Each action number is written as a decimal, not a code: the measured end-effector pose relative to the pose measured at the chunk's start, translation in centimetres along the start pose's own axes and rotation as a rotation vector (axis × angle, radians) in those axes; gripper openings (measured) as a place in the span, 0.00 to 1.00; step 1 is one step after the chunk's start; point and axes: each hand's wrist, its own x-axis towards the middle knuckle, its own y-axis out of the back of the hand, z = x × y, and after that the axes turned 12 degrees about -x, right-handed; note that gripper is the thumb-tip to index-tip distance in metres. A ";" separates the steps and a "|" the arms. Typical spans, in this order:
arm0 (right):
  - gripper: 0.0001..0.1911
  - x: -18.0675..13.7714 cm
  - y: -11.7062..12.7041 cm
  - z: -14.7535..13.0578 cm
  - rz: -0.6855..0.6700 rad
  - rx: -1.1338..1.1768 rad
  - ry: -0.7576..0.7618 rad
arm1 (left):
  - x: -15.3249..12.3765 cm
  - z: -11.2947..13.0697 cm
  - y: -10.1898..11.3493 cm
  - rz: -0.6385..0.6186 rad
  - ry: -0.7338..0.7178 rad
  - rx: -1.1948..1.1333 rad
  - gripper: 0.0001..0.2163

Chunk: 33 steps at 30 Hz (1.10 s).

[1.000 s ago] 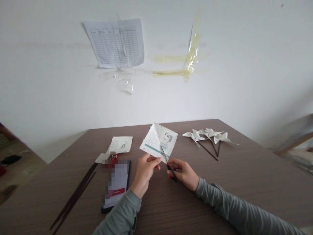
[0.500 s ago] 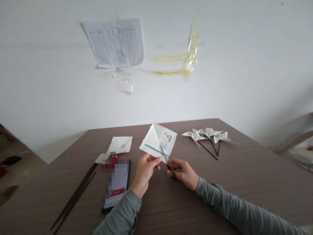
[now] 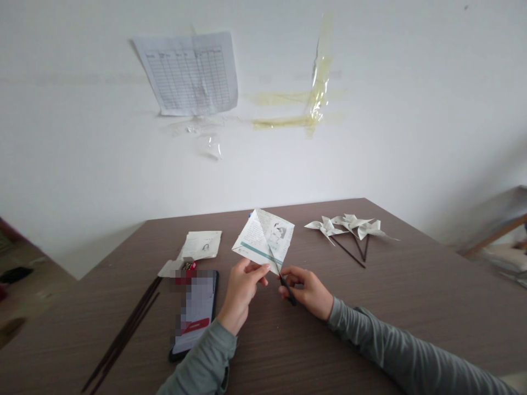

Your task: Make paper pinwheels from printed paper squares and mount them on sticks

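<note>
My left hand (image 3: 244, 291) pinches the lower edge of a printed square of paper (image 3: 257, 237), thumb on top. The paper is turned corner-up, with a diagonal crease, a teal band and a small picture. Black-handled scissors (image 3: 287, 291) are in my right hand (image 3: 309, 292), its fingers curled at the handles. Their blades lie along the paper's lower right part, pointing toward its middle. Whether the blades are parted there is too fine to tell. A little blue thing (image 3: 250, 215) peeks out behind the paper, mostly hidden.
On the brown table (image 3: 349, 351), several paper pinwheels on dark sticks (image 3: 349, 226) lie at the back right. To the left are a stack of paper squares (image 3: 201, 244), a phone (image 3: 197, 312), a small red item (image 3: 190, 265) and dark sticks (image 3: 123, 332). A wall stands behind.
The whole view has shifted slightly, so most things appear a little further left. Both hands keep their hold on the paper and scissors, with hardly any movement between them.
</note>
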 end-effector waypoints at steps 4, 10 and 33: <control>0.35 0.2 0.2 0.5 -0.002 -0.054 0.071 | 0.0 0.1 0.0 0.011 -0.019 -0.009 0.15; 0.32 0.0 1.0 1.1 -0.003 -0.181 0.134 | 0.2 0.0 0.2 0.045 -0.041 -0.020 0.17; 0.35 1.2 4.2 3.8 0.163 0.034 0.276 | 0.7 -0.7 1.1 0.027 -0.076 0.079 0.24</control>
